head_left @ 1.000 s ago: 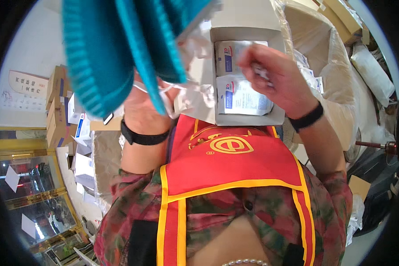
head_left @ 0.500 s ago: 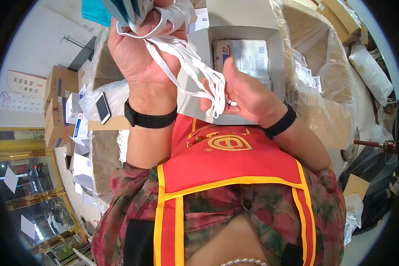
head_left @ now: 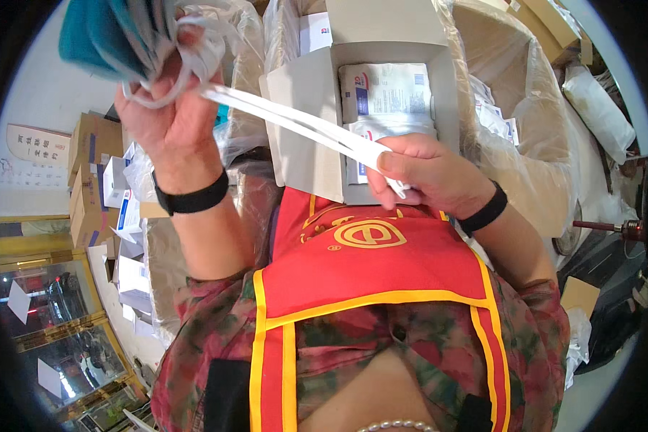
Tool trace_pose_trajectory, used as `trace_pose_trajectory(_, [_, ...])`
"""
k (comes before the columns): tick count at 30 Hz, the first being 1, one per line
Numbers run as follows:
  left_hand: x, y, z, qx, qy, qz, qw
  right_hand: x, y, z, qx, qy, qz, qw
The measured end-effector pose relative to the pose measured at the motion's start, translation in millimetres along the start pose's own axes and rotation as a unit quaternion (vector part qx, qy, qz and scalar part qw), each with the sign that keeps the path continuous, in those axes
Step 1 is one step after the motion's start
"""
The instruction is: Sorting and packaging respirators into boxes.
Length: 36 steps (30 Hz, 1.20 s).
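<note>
Straps (head_left: 295, 119) now pulled taut | white, flat | both hands gripping: left (head_left: 162, 108), right (head_left: 428, 176)

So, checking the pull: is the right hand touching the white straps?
Touching. The head view shows the right hand pinching the white straps, fingers closed around their end.

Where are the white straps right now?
In the head view, the white straps stretch across the upper middle, from the raised left hand holding the teal bundle down to the right hand, in front of the open cardboard box.
</note>
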<state>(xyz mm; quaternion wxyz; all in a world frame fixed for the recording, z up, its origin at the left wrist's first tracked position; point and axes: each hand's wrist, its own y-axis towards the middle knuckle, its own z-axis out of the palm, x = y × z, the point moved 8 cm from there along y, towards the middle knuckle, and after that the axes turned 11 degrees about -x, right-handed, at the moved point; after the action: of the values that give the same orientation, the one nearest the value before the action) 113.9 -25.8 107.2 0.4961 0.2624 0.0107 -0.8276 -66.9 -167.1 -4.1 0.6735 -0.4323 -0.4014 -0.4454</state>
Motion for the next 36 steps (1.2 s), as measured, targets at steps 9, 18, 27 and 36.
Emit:
trace_pose_trajectory(9, [88.7,-100.7,34.9,0.407,0.770,0.032,0.490,39.1,-31.5,-19.5,-0.009,-0.282,-0.054,0.958])
trace_pose_trajectory(18, [46.0,-91.0,-1.3,0.314,0.837,0.147,0.423,24.5,-91.9,-15.5,-0.011,-0.268,0.016,0.963])
trace_pose_trajectory(27, [34.0,-60.8,-27.7,0.270,0.839,0.152,0.448,15.1,-137.4,-26.3,-0.087,-0.177,0.054,0.979])
trace_pose_trajectory(36, [-84.3,-13.8,-85.3,-0.047,0.858,0.175,0.481,-99.1,-228.1,-116.6,-0.412,0.101,0.121,0.897])
